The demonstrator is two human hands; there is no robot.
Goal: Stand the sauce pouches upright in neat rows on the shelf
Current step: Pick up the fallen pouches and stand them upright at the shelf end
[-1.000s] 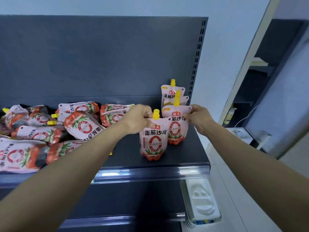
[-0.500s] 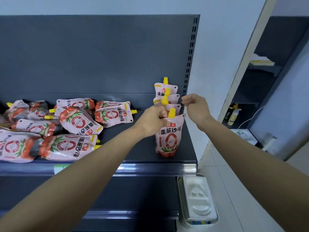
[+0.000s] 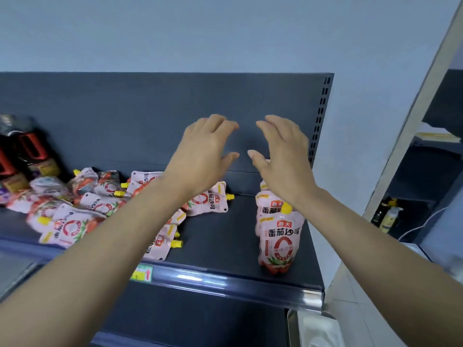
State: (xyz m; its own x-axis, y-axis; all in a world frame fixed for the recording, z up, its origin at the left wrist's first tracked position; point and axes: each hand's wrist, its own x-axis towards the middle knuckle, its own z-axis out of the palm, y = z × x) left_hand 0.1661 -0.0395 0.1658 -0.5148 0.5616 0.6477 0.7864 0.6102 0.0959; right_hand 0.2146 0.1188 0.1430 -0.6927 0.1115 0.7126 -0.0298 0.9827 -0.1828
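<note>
At the left of the shelf (image 3: 225, 276) many sauce pouches (image 3: 75, 226) lie flat in a loose heap, not yet sorted. In the middle the left hand (image 3: 200, 156) and the right hand (image 3: 283, 156) are now raised in front of the back panel (image 3: 125, 116) with fingers spread and empty, whereas half a second ago they were pinching the front pouch (image 3: 279, 242). At the right this pouch stands upright alone in a short row, so I judge one more is placed and the heap comes next.
</note>
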